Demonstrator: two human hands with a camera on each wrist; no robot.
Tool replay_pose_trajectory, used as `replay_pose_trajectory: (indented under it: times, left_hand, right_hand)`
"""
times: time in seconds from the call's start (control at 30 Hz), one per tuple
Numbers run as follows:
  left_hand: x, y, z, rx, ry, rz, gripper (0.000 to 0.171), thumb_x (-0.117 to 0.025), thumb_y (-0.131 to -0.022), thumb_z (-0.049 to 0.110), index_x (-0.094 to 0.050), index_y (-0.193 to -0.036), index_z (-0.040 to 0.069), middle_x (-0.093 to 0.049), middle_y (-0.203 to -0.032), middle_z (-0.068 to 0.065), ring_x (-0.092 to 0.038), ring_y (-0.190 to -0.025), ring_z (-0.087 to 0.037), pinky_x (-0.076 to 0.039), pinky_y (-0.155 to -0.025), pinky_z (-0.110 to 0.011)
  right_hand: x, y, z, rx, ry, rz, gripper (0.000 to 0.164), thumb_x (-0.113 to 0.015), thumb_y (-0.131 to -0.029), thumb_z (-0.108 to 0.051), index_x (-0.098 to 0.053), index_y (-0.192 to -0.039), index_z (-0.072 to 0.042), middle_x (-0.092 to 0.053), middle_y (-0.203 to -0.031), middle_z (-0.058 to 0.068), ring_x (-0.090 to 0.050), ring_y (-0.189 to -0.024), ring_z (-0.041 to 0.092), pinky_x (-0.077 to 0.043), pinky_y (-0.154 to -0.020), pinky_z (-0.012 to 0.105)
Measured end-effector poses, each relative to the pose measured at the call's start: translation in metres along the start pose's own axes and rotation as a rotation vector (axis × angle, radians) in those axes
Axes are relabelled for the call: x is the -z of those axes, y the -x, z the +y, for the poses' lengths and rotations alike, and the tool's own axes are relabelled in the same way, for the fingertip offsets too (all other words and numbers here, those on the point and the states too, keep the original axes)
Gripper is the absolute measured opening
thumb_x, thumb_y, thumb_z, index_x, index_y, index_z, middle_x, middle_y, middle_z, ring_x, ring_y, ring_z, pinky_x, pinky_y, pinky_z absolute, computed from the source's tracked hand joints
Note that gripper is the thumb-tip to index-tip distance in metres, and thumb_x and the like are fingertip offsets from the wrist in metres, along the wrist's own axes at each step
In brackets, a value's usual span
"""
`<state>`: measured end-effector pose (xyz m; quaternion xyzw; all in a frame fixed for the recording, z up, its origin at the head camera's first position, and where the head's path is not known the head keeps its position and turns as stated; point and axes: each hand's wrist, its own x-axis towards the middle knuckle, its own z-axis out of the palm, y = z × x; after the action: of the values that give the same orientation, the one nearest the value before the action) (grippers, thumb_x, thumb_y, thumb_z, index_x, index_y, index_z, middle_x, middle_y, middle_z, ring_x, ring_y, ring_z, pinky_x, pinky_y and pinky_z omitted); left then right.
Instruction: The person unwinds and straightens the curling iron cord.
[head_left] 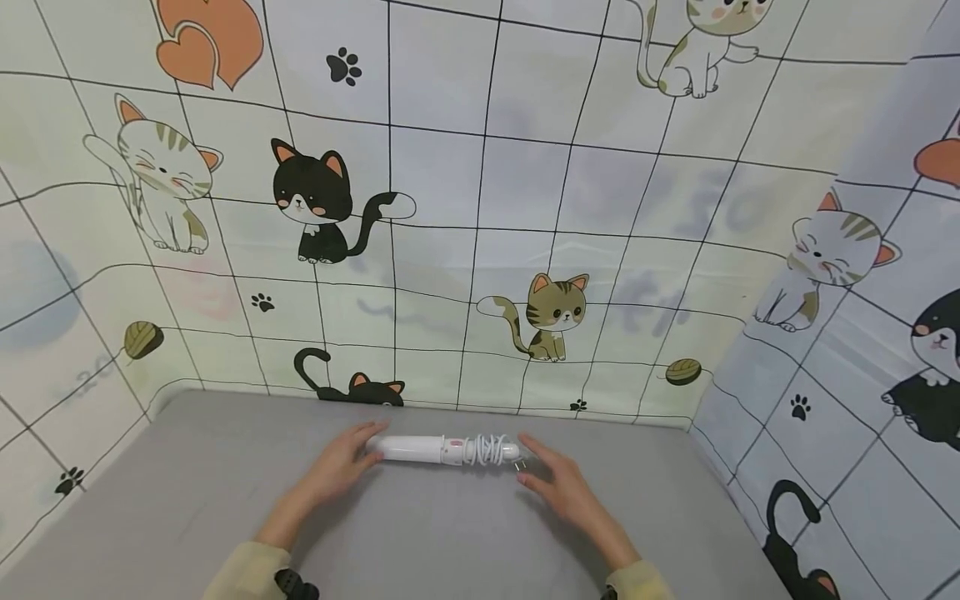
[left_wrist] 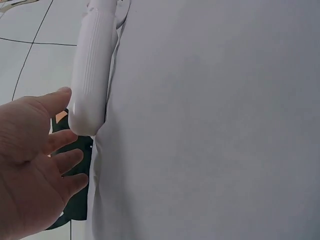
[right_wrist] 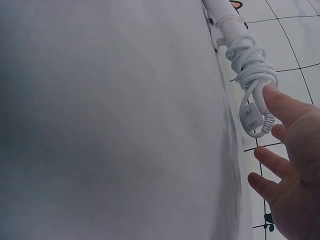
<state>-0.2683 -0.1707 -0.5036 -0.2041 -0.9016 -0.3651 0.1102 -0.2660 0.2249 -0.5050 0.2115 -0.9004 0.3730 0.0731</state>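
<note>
A white wand-shaped electric appliance, which looks like a hair curling iron (head_left: 411,449), lies crosswise on the grey surface. Its white cord (head_left: 487,450) is wound in several loops around the right part, and a two-pin plug (right_wrist: 251,117) hangs by that end. My left hand (head_left: 341,467) is at the smooth, rounded left end, thumb and fingers spread around it without curling. At the corded end, my right hand (head_left: 562,483) has its fingers apart; in the right wrist view its thumb (right_wrist: 280,102) overlaps the tip just past the loops.
The grey tabletop (head_left: 420,533) stretches out under both forearms. Behind it and along both sides rise sheets (head_left: 435,183) printed with grid lines and cartoon cats, meeting the table's back edge just beyond the appliance.
</note>
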Motion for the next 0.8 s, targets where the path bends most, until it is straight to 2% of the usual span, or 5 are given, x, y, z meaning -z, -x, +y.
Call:
replay_pose_trajectory:
  times: [0.13,0.3,0.4,0.57,0.8]
  left_hand:
    - [-0.003,-0.003,-0.006,0.014,0.054,-0.002,0.047,-0.070,-0.097,0.013,-0.059,-0.139,-0.004,-0.055,-0.139,-0.032,-0.049,-0.131,-0.051,-0.039,-0.113,-0.065]
    - [-0.006,-0.005,-0.011,0.099,0.197,-0.021,0.050,-0.071,-0.098,0.018,-0.057,-0.142,-0.003,-0.056,-0.144,-0.024,-0.045,-0.138,-0.044,-0.036,-0.118,-0.057]
    - [-0.007,-0.006,-0.012,0.127,0.248,-0.022,0.051,-0.073,-0.097,0.017,-0.057,-0.141,-0.004,-0.056,-0.143,-0.025,-0.046,-0.137,-0.044,-0.037,-0.117,-0.056]
    - [-0.007,-0.008,-0.013,0.142,0.239,-0.028,0.051,-0.075,-0.094,0.014,-0.059,-0.140,-0.003,-0.057,-0.142,-0.024,-0.048,-0.136,-0.044,-0.036,-0.117,-0.058]
    - [-0.009,-0.010,-0.014,0.153,0.196,-0.047,0.050,-0.078,-0.087,0.001,-0.064,-0.135,0.000,-0.061,-0.138,-0.023,-0.051,-0.133,-0.045,-0.038,-0.116,-0.060]
  right_hand:
    - [0.000,-0.003,0.006,0.018,-0.018,-0.024,0.063,-0.078,-0.091,-0.021,-0.055,-0.148,-0.011,-0.054,-0.148,0.013,-0.050,-0.136,0.040,-0.036,-0.117,0.059]
    - [-0.001,-0.008,0.011,0.021,-0.054,-0.051,0.062,-0.078,-0.091,-0.021,-0.055,-0.148,-0.010,-0.056,-0.146,0.016,-0.051,-0.134,0.043,-0.037,-0.116,0.062]
    - [-0.002,-0.010,0.014,0.005,-0.067,-0.052,0.060,-0.078,-0.091,-0.022,-0.057,-0.146,-0.011,-0.057,-0.143,0.018,-0.051,-0.133,0.044,-0.037,-0.115,0.064]
    - [-0.003,-0.013,0.018,-0.020,-0.082,-0.068,0.058,-0.078,-0.091,-0.020,-0.060,-0.145,-0.015,-0.059,-0.143,0.016,-0.052,-0.133,0.043,-0.037,-0.116,0.063]
    - [-0.003,-0.016,0.018,0.013,-0.049,-0.064,0.056,-0.080,-0.087,-0.012,-0.064,-0.141,-0.013,-0.063,-0.137,0.018,-0.056,-0.128,0.044,-0.042,-0.111,0.064]
